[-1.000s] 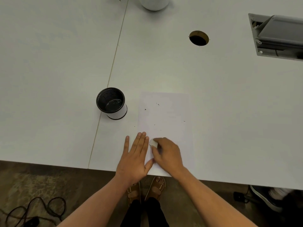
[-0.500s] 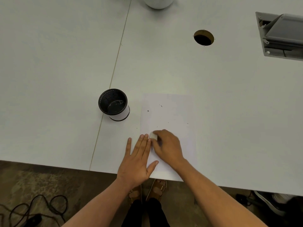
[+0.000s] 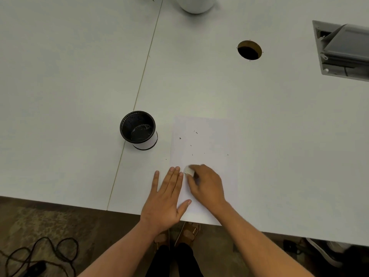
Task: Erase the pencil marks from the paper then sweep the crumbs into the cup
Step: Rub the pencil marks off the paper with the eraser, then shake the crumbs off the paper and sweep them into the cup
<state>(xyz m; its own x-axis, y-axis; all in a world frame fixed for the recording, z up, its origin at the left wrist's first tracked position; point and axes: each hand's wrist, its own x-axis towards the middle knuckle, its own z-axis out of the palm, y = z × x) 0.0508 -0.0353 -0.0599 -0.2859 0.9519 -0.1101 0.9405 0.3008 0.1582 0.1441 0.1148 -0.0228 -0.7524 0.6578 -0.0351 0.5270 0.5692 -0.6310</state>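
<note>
two hands on the sheet of paper (image 3: 207, 140), which lies flat on the white tabletop (image 3: 79, 76) with its near edge at the tabletop's front edge. my left hand (image 3: 166, 198) lies flat, fingers (image 3: 172, 176) straight and mostly together, little finger spread a bit to the left; the palm sits over the paper's left edge, thumb (image 3: 184, 206) angled out onto the sheet. it grips nothing, just presses down.

my right hand (image 3: 206, 185) is on the lower half of the paper, fingers curled round a small white eraser (image 3: 188, 170). the eraser's end pokes out past my fingers at the upper left, just beside the tips of my left index and middle fingers; whether it touches them i cannot tell. the eraser looks slightly blurred.

several small dark crumbs (image 3: 196, 132) lie scattered over the upper and middle part of the sheet, one (image 3: 180, 138) near the left edge, one (image 3: 227, 154) near the right edge. one speck (image 3: 166, 159) sits on the bare tabletop just left of the paper. pencil marks: none i can make out.

black mesh cup (image 3: 138, 128) stands upright on the tabletop, left of the paper's upper left corner, near but apart from it, beside the seam (image 3: 147, 56) between two tabletop panels. its lower wall reads white.

farther back: a round cable hole (image 3: 249, 50), a grey hinged cable box (image 3: 343, 50) at the right edge, the base of a white rounded vessel (image 3: 196, 5) at the top edge. below the tabletop: brown sandals (image 3: 189, 229) and a black cable (image 3: 40, 254) on the floor.
</note>
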